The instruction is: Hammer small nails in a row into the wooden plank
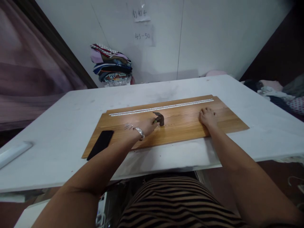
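Observation:
My left hand [147,126], with a silver bracelet at the wrist, is closed around the handle of a claw hammer [160,119]. The dark hammer head is low over a wood-grain board [185,129]; I cannot tell whether it touches. Just right of the head, a short row of tiny nails or marks [170,124] shows in the board. Several loose nails [128,126] lie left of my left hand. On the board's right part rests my right hand [209,117], fingers slightly bent and apart, with nothing visible in it.
Two long white marked strips [161,107] run along the board's far side. A black phone-like slab [100,144] lies at its left end. The white table [83,101] meets a wall with folded clothes [112,68] stacked beside it. A white roll [15,153] is at far left.

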The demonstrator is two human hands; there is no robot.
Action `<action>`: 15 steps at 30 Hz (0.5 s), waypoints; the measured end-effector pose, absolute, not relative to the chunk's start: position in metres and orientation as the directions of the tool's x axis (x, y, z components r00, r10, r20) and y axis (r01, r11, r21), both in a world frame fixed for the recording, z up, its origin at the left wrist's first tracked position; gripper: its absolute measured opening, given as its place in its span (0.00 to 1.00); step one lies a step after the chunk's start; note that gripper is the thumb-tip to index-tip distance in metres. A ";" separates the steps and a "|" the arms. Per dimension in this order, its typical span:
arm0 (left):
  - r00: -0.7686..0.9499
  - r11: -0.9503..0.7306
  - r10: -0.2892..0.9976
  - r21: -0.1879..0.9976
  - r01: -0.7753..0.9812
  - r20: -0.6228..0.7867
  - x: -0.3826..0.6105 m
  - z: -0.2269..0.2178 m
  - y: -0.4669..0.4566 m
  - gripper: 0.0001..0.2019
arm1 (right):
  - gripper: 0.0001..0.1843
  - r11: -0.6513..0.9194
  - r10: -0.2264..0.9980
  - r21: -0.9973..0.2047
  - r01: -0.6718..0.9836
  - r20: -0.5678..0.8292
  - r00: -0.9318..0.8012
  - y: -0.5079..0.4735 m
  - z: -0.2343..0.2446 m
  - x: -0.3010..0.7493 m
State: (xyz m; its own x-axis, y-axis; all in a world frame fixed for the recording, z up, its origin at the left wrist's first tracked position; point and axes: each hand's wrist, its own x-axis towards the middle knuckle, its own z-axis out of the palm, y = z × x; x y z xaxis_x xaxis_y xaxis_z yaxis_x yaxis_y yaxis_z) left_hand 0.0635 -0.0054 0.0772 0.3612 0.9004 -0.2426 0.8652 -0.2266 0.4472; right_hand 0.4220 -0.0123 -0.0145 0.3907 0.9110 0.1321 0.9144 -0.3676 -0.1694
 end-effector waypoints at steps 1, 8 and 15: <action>0.369 -0.237 0.893 0.431 0.871 -0.256 0.064 0.078 -0.005 0.17 | 0.25 -0.371 0.910 -0.166 0.914 0.130 0.393 -0.012 -0.014 0.422; 0.358 -0.232 0.888 0.391 0.891 -0.289 0.066 0.081 -0.004 0.18 | 0.26 -0.380 0.912 -0.158 0.911 0.100 0.397 -0.013 -0.012 0.421; 0.362 -0.241 0.890 0.388 0.890 -0.277 0.066 0.084 -0.005 0.17 | 0.25 -0.377 0.910 -0.167 0.911 0.118 0.398 -0.012 -0.014 0.422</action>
State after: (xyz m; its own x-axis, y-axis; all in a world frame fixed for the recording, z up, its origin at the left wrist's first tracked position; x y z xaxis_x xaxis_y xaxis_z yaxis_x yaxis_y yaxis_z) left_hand 0.0663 -0.0052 0.0844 0.3618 0.8902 -0.2768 0.8897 -0.2410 0.3878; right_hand 0.4221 -0.0119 -0.0143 0.3978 0.9099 0.1175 0.9112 -0.3768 -0.1667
